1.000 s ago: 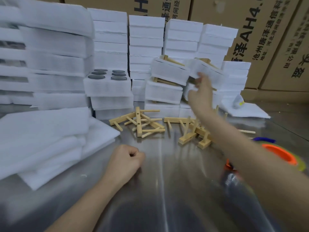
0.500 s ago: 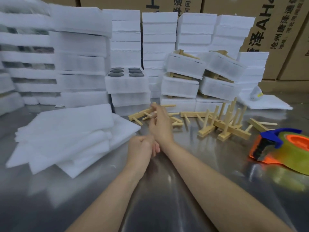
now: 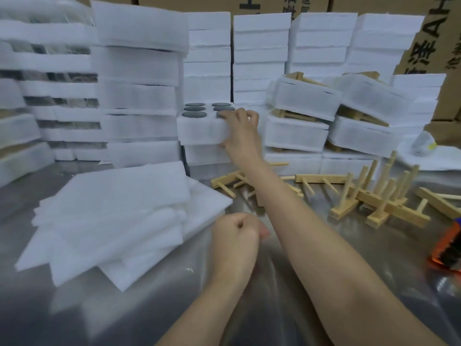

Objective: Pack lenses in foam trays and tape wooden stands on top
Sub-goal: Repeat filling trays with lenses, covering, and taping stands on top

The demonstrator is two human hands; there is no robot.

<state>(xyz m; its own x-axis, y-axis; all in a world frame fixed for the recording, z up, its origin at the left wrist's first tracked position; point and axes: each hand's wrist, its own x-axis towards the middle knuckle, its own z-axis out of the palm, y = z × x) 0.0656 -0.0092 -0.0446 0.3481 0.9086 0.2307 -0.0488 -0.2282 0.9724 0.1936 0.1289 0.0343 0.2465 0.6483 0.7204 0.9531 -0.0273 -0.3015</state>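
Already, finished packs [image 3: 301, 96] lie at one o'clock while my right hand [image 3: 240, 132] grips the next lens-filled foam tray [image 3: 199, 131] at twelve, left hand [image 3: 234, 233] fisted empty, wooden stands [image 3: 381, 201] untaped.

Even bright light, soft blur, wide-angle warp

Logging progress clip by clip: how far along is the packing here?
Done: stand-topped packs lie piled at right. In hand: the right hand grips the lens-filled tray; the left hand is a fist. Left: loose wooden stands await taping.
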